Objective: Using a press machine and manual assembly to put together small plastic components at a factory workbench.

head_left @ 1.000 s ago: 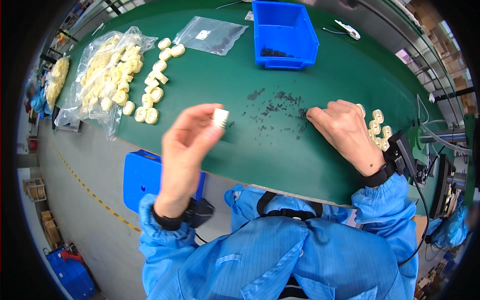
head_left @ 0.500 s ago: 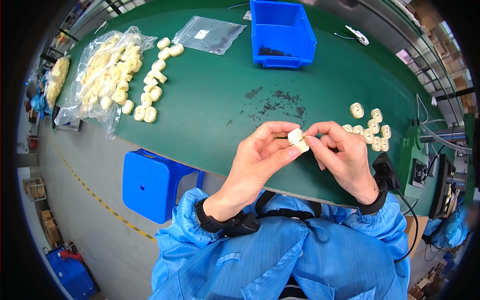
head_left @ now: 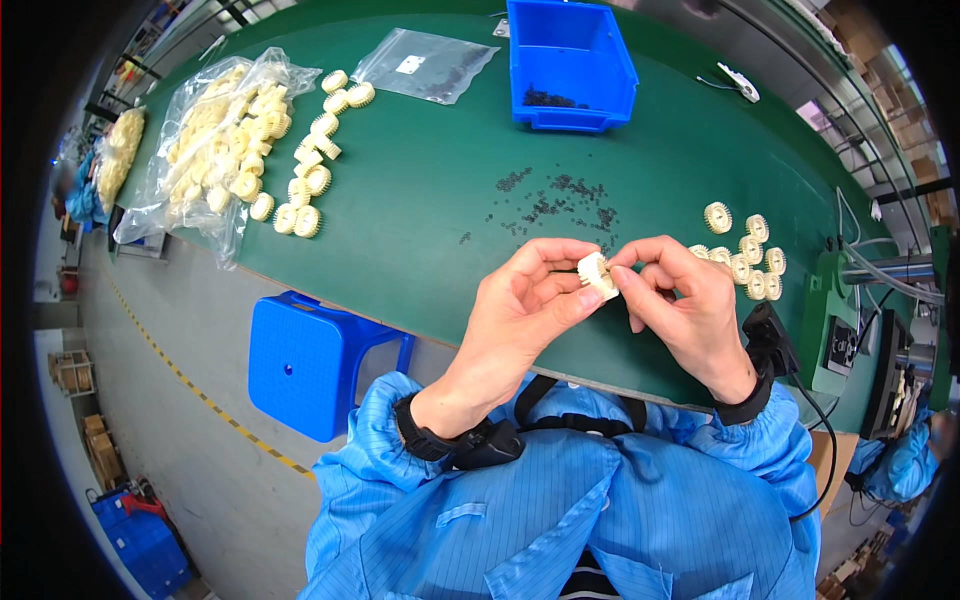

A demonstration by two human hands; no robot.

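Observation:
My left hand [head_left: 535, 305] grips a cream plastic gear [head_left: 597, 275] between thumb and fingers, above the near edge of the table. My right hand [head_left: 685, 310] is closed in a pinch, its thumb and forefinger tips at the gear's right side. Whatever lies between those fingertips is too small or hidden to make out. Beyond both hands, small black rings [head_left: 550, 207] lie scattered on the green table [head_left: 420, 200]. To the right of my right hand sits a group of cream gears [head_left: 750, 248].
A blue bin [head_left: 572, 60] with black small parts stands at the back, beside a clear flat bag [head_left: 425, 65]. At the left are a row of gears [head_left: 318, 180] and a plastic bag of gears [head_left: 220, 140]. A blue stool [head_left: 305, 365] stands below the table edge.
The view has shifted slightly. The gear has turned a little in my left hand, and my right fingertips stay at its side.

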